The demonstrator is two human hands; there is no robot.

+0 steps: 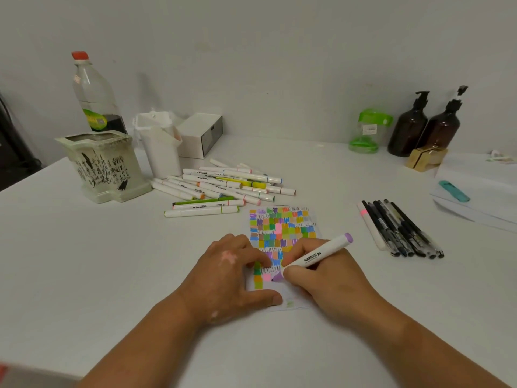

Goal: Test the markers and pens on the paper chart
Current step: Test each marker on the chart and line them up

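Observation:
The paper chart (282, 228) lies mid-table, filled with rows of small coloured swatches. My left hand (232, 273) lies flat on its lower left part, fingers spread, thumb on the bottom edge. My right hand (324, 278) grips a white marker (319, 254) with a purple end cap; its purple tip touches the chart beside a pink swatch. A pile of white markers (223, 186) lies behind the chart to the left. A row of black pens (402, 229) with one pink-tipped white pen lies to the right.
At the back left stand a ceramic pot (103, 166), a white holder (161, 147), a white box (201, 134) and a plastic bottle (95, 93). Back right: a green jar (366, 130), two brown pump bottles (425, 124), a gold box (425, 158), and stacked papers (475, 191).

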